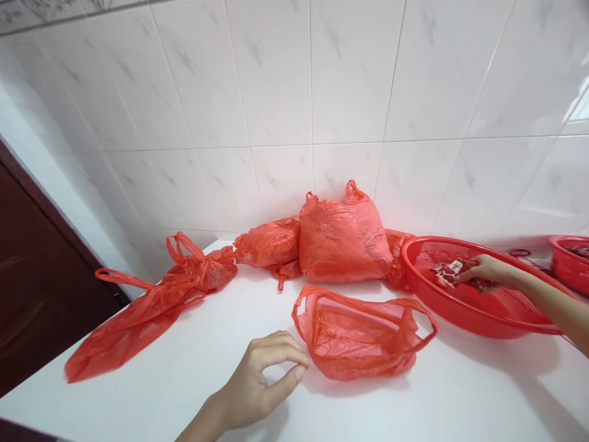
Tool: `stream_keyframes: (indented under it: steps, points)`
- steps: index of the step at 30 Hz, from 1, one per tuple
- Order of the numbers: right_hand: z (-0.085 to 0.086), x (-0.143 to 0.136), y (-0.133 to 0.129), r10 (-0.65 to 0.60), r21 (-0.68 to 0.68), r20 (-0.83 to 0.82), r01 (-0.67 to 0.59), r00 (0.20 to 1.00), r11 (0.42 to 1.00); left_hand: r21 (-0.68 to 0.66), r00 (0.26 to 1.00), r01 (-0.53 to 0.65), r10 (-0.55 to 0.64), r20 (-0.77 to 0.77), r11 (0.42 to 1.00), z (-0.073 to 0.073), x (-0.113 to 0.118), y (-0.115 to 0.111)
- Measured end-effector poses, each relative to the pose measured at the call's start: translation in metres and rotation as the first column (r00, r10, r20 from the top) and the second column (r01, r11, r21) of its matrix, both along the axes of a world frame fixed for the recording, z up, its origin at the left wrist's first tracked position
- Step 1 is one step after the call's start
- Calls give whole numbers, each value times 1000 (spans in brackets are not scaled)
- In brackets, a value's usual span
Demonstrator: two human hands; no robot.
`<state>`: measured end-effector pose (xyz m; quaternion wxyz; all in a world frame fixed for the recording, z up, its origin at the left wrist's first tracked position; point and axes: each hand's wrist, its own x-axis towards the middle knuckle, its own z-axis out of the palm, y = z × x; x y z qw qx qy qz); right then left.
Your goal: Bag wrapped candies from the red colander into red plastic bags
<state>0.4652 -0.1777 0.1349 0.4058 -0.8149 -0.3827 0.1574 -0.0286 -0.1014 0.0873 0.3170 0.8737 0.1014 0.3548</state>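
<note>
My left hand is over the white table, its thumb and index finger pressed together beside the left edge of an open red plastic bag. Whether anything thin is between those fingertips is too small to tell. The bag stands with its mouth open and its handles spread. My right hand reaches into a red plastic basket at the right, its fingers closed on small dark-red and white items that I cannot make out.
A full red bag leans near the tiled wall, with a smaller tied bag to its left. More red bags lie at the table's left edge. Another red container stands at the far right.
</note>
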Motion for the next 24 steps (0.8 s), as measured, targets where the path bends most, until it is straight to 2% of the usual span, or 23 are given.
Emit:
stream_keyframes:
  steps: [3,6,9,11,13,16,19,21,22,24]
  points:
    - [4,4,-4,77,-13,-150,-80,986,997,16,1000,20,-20,1,1000,3,1,-2]
    - [19,1,-4,114,24,-221,-111,969,993,28,1000,17,-17,13,999,6,1,-4]
    - [42,-17,2,176,51,-259,-168,950,984,33,999,2,-3,36,999,8,2,-5]
    - [56,-41,10,308,65,-262,-301,915,951,58,999,-17,14,49,998,9,4,-6]
    - [65,-72,18,476,75,-238,-472,847,878,126,994,-92,84,68,988,8,8,-8]
    - [63,-126,32,639,-84,-182,-660,747,747,249,951,-305,283,122,919,5,16,-11]
    - [46,-176,45,774,-241,-80,-765,629,597,286,890,-454,442,109,844,-1,22,-10]
    - [33,-203,52,853,-309,26,-807,521,503,274,869,-486,492,54,830,-5,22,-8]
    - [28,-214,55,879,-354,95,-809,468,469,262,863,-491,504,23,830,-7,22,-7]
    - [19,-230,59,898,-455,185,-775,399,438,232,857,-494,514,-31,838,-10,20,-4]
